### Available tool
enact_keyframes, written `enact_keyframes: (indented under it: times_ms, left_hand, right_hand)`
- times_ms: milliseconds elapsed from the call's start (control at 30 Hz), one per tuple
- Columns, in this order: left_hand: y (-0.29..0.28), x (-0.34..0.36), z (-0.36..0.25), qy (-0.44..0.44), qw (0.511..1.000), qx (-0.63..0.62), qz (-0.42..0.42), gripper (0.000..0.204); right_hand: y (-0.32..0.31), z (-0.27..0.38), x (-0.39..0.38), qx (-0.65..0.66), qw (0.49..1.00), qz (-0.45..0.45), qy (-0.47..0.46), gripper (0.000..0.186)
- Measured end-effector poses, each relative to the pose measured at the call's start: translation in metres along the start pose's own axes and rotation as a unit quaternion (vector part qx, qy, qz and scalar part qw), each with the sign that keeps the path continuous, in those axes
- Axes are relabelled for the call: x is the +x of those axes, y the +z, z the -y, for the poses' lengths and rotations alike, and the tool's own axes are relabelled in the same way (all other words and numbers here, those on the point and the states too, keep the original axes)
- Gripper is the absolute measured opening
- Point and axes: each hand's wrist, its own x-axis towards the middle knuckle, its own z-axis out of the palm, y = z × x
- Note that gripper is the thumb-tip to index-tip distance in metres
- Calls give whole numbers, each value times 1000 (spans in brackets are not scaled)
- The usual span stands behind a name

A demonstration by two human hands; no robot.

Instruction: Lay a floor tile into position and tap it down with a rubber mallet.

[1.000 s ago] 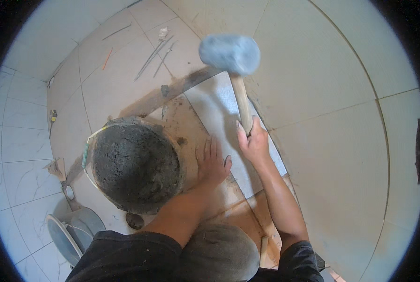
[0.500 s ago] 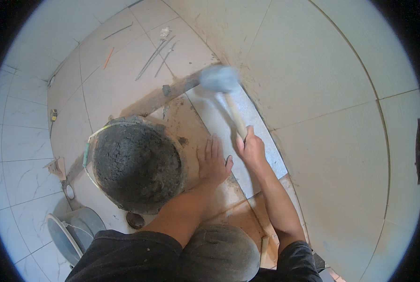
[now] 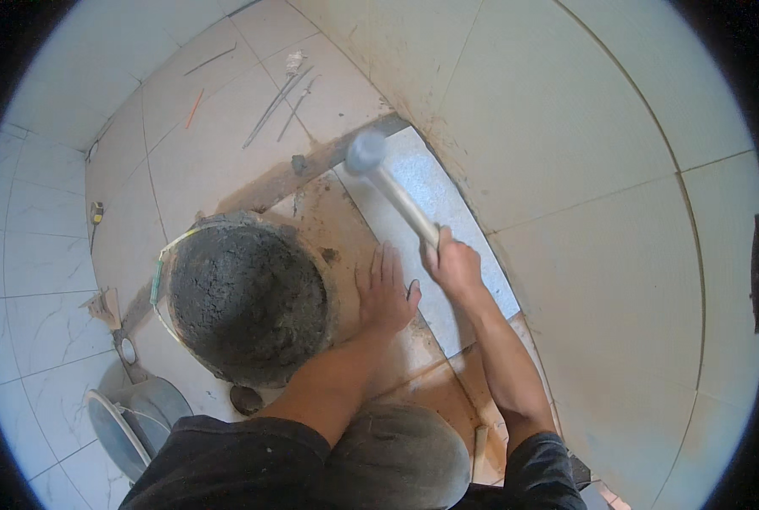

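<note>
- The right hand (image 3: 457, 268), right of the middle of the frame, is closing around the lower end of a wooden handle, gripping a mallet (image 3: 409, 208).
- The mallet is slanting toward the upper left of its grip; its grey head (image 3: 366, 153) is looking blurred above the centre, and I cannot tell whether it is touching anything.
- A pale tile (image 3: 439, 191) is lying beneath the handle and the right hand, running from the upper middle toward the lower right, its long right edge sitting close beside the wall (image 3: 592, 280).
- The left hand (image 3: 386, 293), near the centre, is resting open and palm down on the tan floor, holding nothing, its thumb reaching the left edge of the pale tile.
- Dark cement (image 3: 248, 297) is filling a round bucket left of the centre, with a green grip (image 3: 156, 282) showing on the bucket's handle.
- A grey tub (image 3: 158, 404) is leaning at the lower left.
- Thin rods (image 3: 273, 110) and an orange stick (image 3: 194, 109) are lying at the upper left, with a tape measure (image 3: 97, 211) sitting near the left edge.
</note>
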Motion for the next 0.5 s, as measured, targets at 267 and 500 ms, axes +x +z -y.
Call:
enact_keyframes:
  times_ms: [267, 500]
  left_hand:
    - [-6, 1, 2, 2, 1000, -2, -20, 81]
    - [-5, 1, 7, -17, 1000, 11, -12, 82]
  right_hand:
    - [-19, 6, 3, 178, 976, -128, -10, 29]
    - [-44, 24, 7, 52, 996, -61, -33, 30]
